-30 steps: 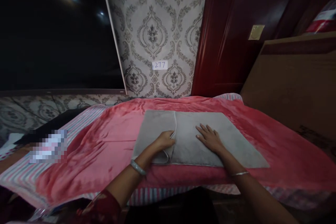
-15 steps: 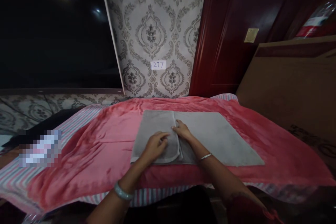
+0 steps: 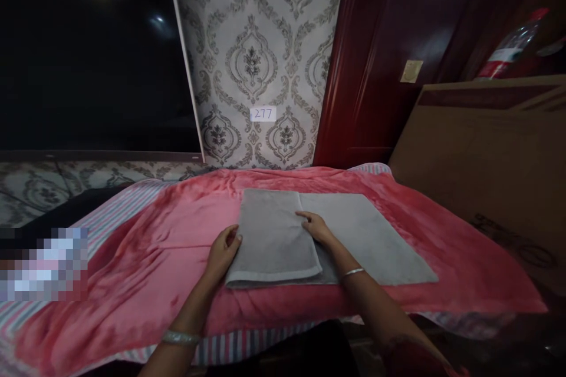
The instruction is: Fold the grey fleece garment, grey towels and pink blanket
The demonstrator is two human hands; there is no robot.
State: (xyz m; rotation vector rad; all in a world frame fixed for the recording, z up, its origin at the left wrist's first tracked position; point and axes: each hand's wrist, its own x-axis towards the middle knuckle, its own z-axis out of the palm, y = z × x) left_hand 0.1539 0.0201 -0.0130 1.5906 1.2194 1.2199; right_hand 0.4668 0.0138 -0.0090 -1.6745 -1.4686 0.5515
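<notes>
Left hand [image 3: 222, 254] touches gray cloth [image 3: 274, 241] at its edge (pink blanket [image 3: 181, 218] spreads beyond).

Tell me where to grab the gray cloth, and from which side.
The gray cloth is probably best pinched at its near right corner, coming from the right, thumb slid underneath. That corner juts out and lies flat on the pink blanket, unheld; the left hand is at the folded left edge, the right hand at the edge of the flap.
</notes>
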